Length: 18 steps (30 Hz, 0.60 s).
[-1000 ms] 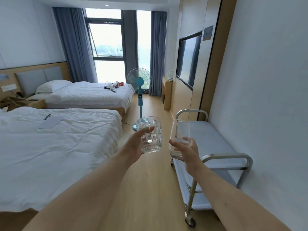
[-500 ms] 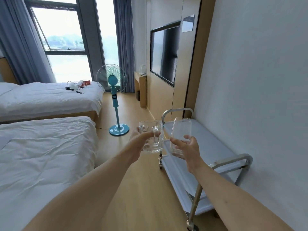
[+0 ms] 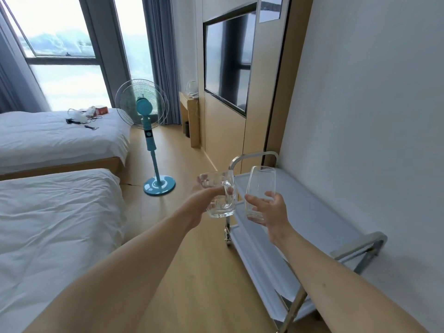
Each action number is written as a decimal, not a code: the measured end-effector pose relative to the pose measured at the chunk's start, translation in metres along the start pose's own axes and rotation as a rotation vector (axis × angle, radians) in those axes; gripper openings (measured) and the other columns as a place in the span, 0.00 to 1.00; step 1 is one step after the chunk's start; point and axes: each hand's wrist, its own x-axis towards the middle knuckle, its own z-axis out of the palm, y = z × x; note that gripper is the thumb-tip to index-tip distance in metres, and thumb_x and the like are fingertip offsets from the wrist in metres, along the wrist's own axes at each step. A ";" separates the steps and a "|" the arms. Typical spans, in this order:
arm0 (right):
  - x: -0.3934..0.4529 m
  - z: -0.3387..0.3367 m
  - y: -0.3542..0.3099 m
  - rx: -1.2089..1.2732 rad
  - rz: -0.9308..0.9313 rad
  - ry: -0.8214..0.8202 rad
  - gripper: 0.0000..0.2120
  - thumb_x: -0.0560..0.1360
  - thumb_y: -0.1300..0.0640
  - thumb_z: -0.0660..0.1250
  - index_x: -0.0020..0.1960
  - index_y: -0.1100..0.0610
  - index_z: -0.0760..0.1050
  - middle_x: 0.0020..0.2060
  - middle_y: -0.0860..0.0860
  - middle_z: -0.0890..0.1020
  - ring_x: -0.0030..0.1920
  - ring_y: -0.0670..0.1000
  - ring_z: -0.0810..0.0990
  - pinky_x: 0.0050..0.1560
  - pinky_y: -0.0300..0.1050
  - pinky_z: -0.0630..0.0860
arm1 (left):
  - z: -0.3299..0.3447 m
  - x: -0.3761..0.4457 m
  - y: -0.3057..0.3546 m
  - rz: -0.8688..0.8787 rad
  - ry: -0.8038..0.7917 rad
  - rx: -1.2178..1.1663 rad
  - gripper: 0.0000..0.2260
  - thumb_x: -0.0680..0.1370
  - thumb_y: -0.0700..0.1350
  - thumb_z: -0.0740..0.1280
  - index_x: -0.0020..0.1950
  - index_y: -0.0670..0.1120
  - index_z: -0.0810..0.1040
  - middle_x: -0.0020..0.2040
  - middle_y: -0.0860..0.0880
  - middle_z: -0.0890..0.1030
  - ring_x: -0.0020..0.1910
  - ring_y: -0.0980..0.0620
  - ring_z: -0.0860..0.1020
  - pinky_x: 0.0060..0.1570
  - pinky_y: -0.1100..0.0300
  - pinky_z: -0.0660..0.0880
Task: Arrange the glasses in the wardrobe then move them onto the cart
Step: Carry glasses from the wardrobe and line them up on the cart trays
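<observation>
**Observer:** Head view is all we have. What are you carrying?

**Operator:** Two glasses. My left hand (image 3: 204, 203) has a glass mug (image 3: 219, 195), the fingers (image 3: 229, 190) wrapped through and around its handle, clamped on it. My right hand (image 3: 270, 210) holds a tall tumbler (image 3: 260, 188) low on its body, thumb on the near side, fingers curled round the far side, also closed on the glass. Both are upright, mouths up, I'd guess so they go down on their bases without turning.

**Observer:** Where are they relative to the cart?

**Operator:** The two-shelf cart (image 3: 312, 212) stands against the white wall (image 3: 372, 116), beyond and below my right fingers. The tumbler hangs above the near-left part of the top shelf; the mug is just left of it, about over the shelf's edge by the far handle rail (image 3: 252, 156). Neither touches the shelf yet. The two glasses are close but I can't tell whether they touch.

**Observer:** Anything in the way?

**Operator:** Nothing shows on the top shelf. The standing fan (image 3: 146, 131) and the beds (image 3: 52, 212) are off to the left of my left fingers, well apart.

**Observer:** So what stage?

**Operator:** I judge it the transfer to the cart: lowering both remains. The risk is the glasses clinking together.
</observation>
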 end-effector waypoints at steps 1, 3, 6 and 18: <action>0.015 0.003 0.003 0.008 0.005 0.004 0.41 0.65 0.51 0.84 0.69 0.55 0.65 0.55 0.56 0.77 0.54 0.55 0.81 0.39 0.48 0.84 | -0.001 0.017 0.000 -0.006 -0.003 0.006 0.31 0.59 0.46 0.83 0.56 0.54 0.72 0.50 0.48 0.84 0.50 0.48 0.84 0.51 0.47 0.82; 0.046 0.009 0.007 0.025 0.018 0.019 0.42 0.64 0.50 0.84 0.69 0.55 0.65 0.55 0.56 0.77 0.54 0.55 0.81 0.38 0.47 0.83 | -0.001 0.052 0.000 -0.008 -0.017 0.032 0.30 0.58 0.47 0.83 0.54 0.54 0.73 0.47 0.49 0.85 0.48 0.49 0.85 0.52 0.46 0.83; 0.093 0.016 0.011 0.022 0.035 0.048 0.41 0.64 0.51 0.84 0.68 0.54 0.65 0.55 0.56 0.77 0.54 0.55 0.81 0.38 0.47 0.83 | 0.000 0.105 0.002 -0.026 -0.018 0.061 0.33 0.57 0.48 0.83 0.57 0.53 0.72 0.52 0.46 0.83 0.52 0.47 0.83 0.56 0.44 0.81; 0.230 0.025 0.031 -0.006 0.098 0.137 0.38 0.65 0.51 0.83 0.67 0.53 0.65 0.54 0.54 0.77 0.51 0.53 0.82 0.36 0.45 0.82 | 0.005 0.268 -0.029 -0.194 -0.043 0.157 0.42 0.60 0.48 0.86 0.69 0.44 0.71 0.57 0.43 0.83 0.53 0.47 0.84 0.43 0.55 0.79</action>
